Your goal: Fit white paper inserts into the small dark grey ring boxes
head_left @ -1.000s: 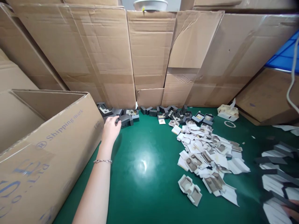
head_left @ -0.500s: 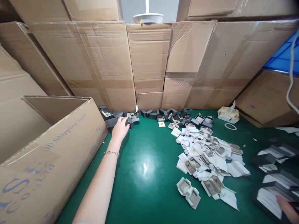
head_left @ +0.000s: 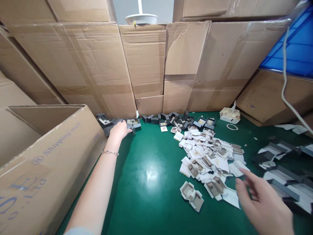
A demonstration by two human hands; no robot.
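Observation:
My left hand [head_left: 119, 131] reaches far out to the back of the green table [head_left: 151, 195] and lies over a small dark grey box [head_left: 131, 128], fingers curled on it. More small grey boxes [head_left: 171, 119] lie in a row along the cardboard wall. My right hand [head_left: 262, 204] hovers at the lower right with fingers spread and nothing in it, just right of a heap of white and brown card inserts [head_left: 210, 156]. A stack of flat grey and white pieces [head_left: 283, 166] lies beyond it.
A large open carton [head_left: 49, 156] printed "Shipping mark" stands on the left. Cardboard sheets [head_left: 151, 65] wall off the back. A tape roll [head_left: 231, 126] and a small cream packet [head_left: 229, 114] lie at the back right. A blue crate [head_left: 293, 49] shows at the upper right.
My right hand has come up from the lower right edge into view, fingers spread. My left hand has stayed on the grey boxes at the back. The view shifted slightly right.

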